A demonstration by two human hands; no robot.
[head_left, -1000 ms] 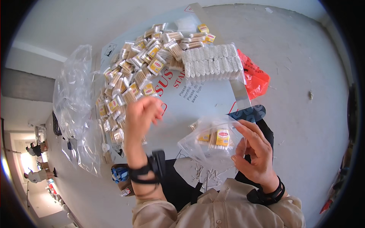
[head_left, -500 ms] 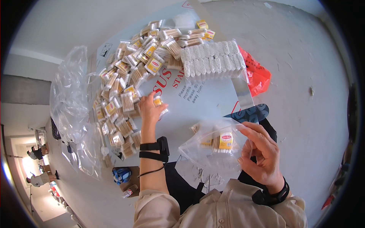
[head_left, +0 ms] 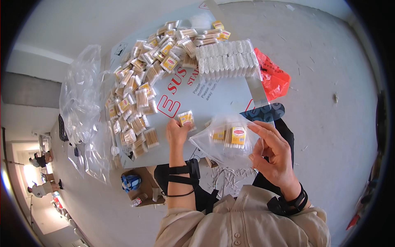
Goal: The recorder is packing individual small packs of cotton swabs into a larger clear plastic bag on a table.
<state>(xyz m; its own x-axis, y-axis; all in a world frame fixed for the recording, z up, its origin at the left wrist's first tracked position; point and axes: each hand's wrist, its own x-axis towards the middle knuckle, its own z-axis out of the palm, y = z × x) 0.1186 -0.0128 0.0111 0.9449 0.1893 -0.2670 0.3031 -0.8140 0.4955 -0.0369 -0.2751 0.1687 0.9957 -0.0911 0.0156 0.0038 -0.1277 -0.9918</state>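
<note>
A small pack of cotton swabs [head_left: 187, 118] with a yellow label sits in the pinched fingers of my left hand [head_left: 177, 131], over the near part of the table board. To its right, my right hand [head_left: 275, 154] grips the edge of a clear plastic bag [head_left: 202, 143] between thumb and fingers. Several similar swab packs [head_left: 235, 136] show through the bag. A large heap of swab packs [head_left: 142, 96] spreads along the board's left and far side, beyond my left hand.
A wrapped block of white bundles [head_left: 228, 59] lies at the far right of the board [head_left: 222, 103], beside a red plastic bag [head_left: 273, 80]. Large clear plastic sheeting [head_left: 82, 107] hangs at the left. Below stands a cardboard box [head_left: 150, 185] with a blue item; loose sticks [head_left: 226, 179] litter the floor.
My left hand has drawn back from the heap toward the bag, carrying one swab pack. The right hand still holds the bag; the whole view has shifted slightly.
</note>
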